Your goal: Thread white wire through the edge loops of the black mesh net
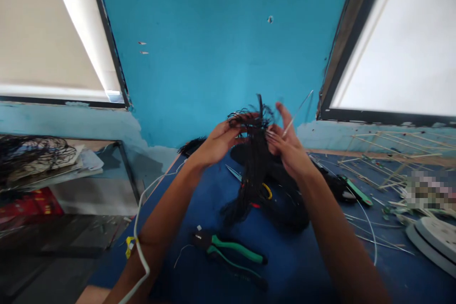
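Note:
A bundle of black strands (pixel 255 156) hangs above the blue table, its frayed top spread out and its loose ends reaching down near the table. On the bundle's left side, my left hand (pixel 219 142) is closed around its upper part, some fingers behind the strands. My right hand (pixel 285 145) pinches at the bundle's right side and also holds a thin metal rod (pixel 299 110) that slants up to the right. Below, scissors (pixel 233 173) with yellow and red handles lie partly hidden behind the strands. Green-handled pliers (pixel 235 249) rest nearer me.
A white cable (pixel 142 199) crosses by my left forearm. More black material (pixel 292 213) lies under my hands. Thin sticks (pixel 384 152), a green-handled tool (pixel 356 191) and a round grey object (pixel 434 242) are at right. A shelf (pixel 107 145) stands left.

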Action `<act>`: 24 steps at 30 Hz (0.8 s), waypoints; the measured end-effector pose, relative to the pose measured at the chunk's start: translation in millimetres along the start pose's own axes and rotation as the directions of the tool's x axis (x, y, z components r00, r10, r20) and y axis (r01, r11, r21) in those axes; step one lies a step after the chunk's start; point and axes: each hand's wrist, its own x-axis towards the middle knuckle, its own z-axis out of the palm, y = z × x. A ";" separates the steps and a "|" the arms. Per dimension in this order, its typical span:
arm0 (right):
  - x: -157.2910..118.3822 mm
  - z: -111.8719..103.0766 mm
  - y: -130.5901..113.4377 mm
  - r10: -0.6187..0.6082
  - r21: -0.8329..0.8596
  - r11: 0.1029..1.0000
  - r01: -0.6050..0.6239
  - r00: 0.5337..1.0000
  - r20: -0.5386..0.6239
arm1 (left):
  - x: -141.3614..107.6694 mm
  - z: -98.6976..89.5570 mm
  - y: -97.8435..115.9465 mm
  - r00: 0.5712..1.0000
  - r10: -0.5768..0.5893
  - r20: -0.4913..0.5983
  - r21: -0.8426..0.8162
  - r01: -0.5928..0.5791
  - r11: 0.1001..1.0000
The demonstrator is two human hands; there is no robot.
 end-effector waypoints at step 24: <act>12.2 -178.8 -0.3 -0.158 -0.155 0.986 0.062 0.657 -0.737 | -22.8 -97.4 69.7 0.877 -0.096 -0.470 -0.349 -0.085 0.933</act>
